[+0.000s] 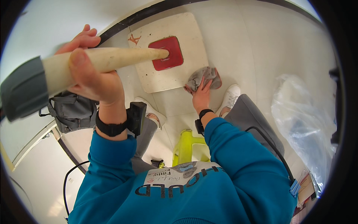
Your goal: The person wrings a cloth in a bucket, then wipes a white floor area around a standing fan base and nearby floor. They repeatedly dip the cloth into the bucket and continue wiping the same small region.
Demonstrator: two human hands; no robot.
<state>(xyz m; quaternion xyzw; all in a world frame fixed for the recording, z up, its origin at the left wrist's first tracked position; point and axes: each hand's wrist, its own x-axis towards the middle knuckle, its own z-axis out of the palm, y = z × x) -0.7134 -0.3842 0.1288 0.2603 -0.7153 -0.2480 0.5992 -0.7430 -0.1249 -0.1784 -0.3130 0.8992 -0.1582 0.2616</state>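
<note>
My left hand [95, 67] grips a cream-coloured pole [123, 57] near its dark grey end cap [25, 86], which rises close to the camera at the left. The pole's far end meets a red square plate [176, 57] in the middle of a square off-white board or base [193, 33] with worn marks and a small orange figure in one corner. My right hand [202, 95] holds a crumpled grey cloth [205, 78] with reddish edging against the near right corner of the base.
A dark grey bag [74, 112] lies at the left. A yellow-green plastic stool or frame [186, 148] stands between my legs. Clear plastic sheeting [302, 123] is on the right. A dark skirting strip [139, 16] runs behind the base. My white shoes [231, 95] flank the near side.
</note>
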